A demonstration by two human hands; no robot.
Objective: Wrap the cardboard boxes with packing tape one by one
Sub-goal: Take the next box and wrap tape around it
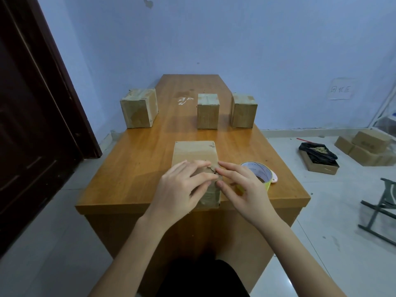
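Item: cardboard box [194, 152] sitting at near edge of surface [137, 159], within reach | left hand [182, 187] pressing flat on top, steadying | right hand [240, 185] pinching tape end at box corner | tape roll [260, 171] lying just right | three boxes [207, 111] waiting far back.

I work in a bare storeroom-like room: pale blue painted wall [235, 39], dark brown wooden door [32, 125], orange-brown wooden desk [139, 163], stacked brown cardboard cartons [368, 150] on the grey tiled floor [342, 232].
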